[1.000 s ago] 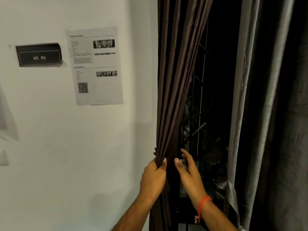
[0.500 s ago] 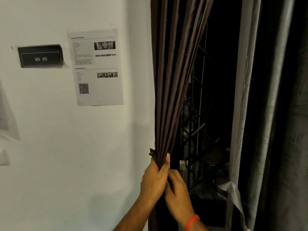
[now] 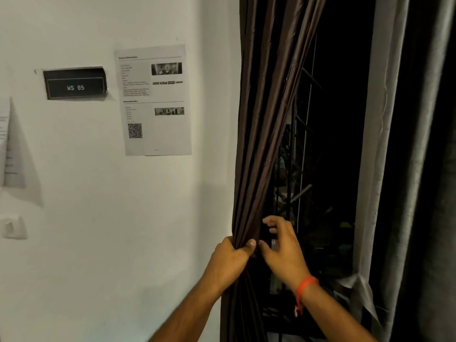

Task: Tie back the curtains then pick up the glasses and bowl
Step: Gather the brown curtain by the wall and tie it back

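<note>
So the brown curtain was bunched up into tight pleats right at the edge of the white wall, hanging down the left side of the dark window. The left hand was clenched around the gathered folds, thumb pressed across the front of the bundle, squeezing it narrow at that one spot. The right hand was just beside it on the window side, fingers spread and loose, not gripping anything (the thumb looked like it was touching the fabric next to the left thumb, but that was about it). There was an orange band on the right wrist. Further right hung a grey curtain, with a pale strip of cloth dangling off it low down. On the wall to the left were a printed sheet with a QR code and a black sign reading WS 05.
</note>
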